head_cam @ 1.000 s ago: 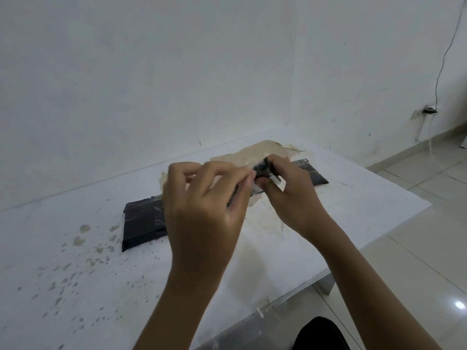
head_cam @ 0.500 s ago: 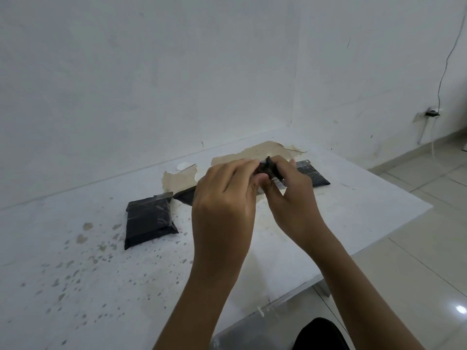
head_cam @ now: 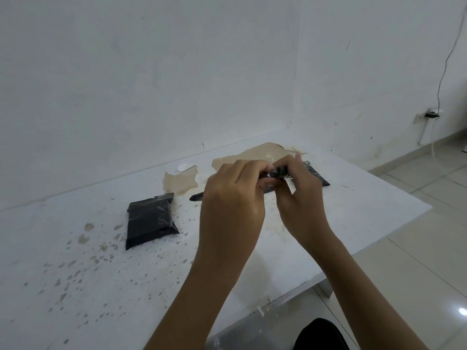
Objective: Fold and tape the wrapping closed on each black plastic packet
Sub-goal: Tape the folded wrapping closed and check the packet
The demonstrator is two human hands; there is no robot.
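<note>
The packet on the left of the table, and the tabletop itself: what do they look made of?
The packet looks like thin black plastic film, slightly glossy: it wrinkles and catches light, with a clear strip, probably tape, at its far edge. The tabletop looks like board under a white matt coating: the coating has peeled and chipped, baring a tan, fibrous-looking layer, possibly particleboard.

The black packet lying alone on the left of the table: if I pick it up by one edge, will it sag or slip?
The packet looks plump and pillow-like, so it would probably sag a little rather than fold. Its glossy plastic wrap suggests a slippery grip. It lies flat, so a push should slide it rather than roll it.
</note>
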